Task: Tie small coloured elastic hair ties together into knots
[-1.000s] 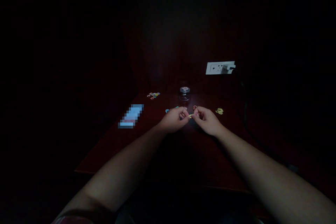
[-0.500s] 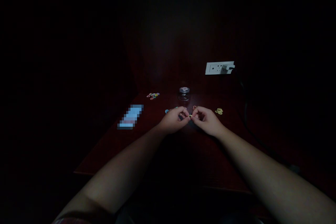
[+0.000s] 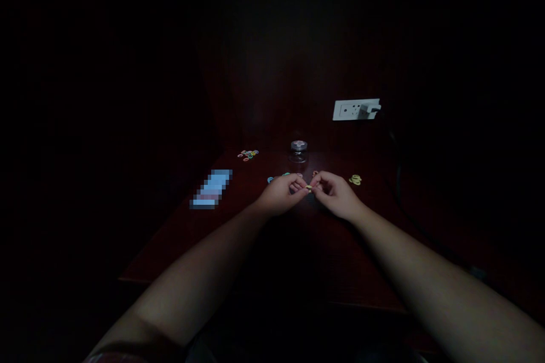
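Observation:
A small yellow hair tie (image 3: 309,187) is pinched between the fingertips of both hands, above the dark red table (image 3: 298,249). My left hand (image 3: 283,193) grips it from the left with thumb and forefinger; my right hand (image 3: 335,194) has it from the right. Just beyond the hands lie blue hair ties (image 3: 270,180), a green one (image 3: 286,174), a pink one (image 3: 300,175) and orange-red ones (image 3: 315,173), partly hidden by my hands. A pile of yellow hair ties (image 3: 355,180) rests right of my right hand.
A clear lidded jar (image 3: 298,152) stands behind the hands. Mixed coloured hair ties (image 3: 248,155) lie at the back left, with a blurred-out bright phone-like slab (image 3: 212,189) nearer. A wall socket (image 3: 356,109) holds a plug; its dark cable runs down the right side.
Both hands stay in nearly the same place. The yellow hair tie has turned and shifted slightly between the fingertips.

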Tool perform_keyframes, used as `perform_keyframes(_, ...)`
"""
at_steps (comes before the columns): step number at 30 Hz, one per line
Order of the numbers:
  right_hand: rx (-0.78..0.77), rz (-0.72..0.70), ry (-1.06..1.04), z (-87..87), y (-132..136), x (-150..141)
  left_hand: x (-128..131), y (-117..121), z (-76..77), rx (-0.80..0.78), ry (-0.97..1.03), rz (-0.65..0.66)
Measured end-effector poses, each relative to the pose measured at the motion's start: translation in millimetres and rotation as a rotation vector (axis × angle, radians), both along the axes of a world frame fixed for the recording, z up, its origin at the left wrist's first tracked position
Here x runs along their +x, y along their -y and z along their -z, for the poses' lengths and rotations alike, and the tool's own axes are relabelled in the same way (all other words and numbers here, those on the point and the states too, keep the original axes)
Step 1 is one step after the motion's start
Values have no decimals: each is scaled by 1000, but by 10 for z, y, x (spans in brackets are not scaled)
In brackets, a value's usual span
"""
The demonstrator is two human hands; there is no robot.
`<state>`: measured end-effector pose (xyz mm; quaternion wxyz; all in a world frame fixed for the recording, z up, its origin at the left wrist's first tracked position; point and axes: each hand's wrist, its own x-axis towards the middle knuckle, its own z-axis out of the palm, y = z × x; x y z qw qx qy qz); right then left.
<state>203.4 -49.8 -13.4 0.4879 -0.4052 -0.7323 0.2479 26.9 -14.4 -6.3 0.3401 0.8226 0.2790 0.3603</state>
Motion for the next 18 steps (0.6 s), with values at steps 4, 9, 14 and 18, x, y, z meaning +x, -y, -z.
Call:
perform_keyframes(4,-1,16,3,9,-9,5,-5,3,-1,6,-11,-40)
perform_keyframes(9,-36,-16,14,8,-4,5,-4,-9,6,46,-22,-59)
perform_keyframes(14,-68,-8,4,-18,8,9,-7,-4,-1,29,-10,-77)
perform_keyframes(18,-137,-74,-55,-29,-2,16,-12,-4,-9,24,-27,-83)
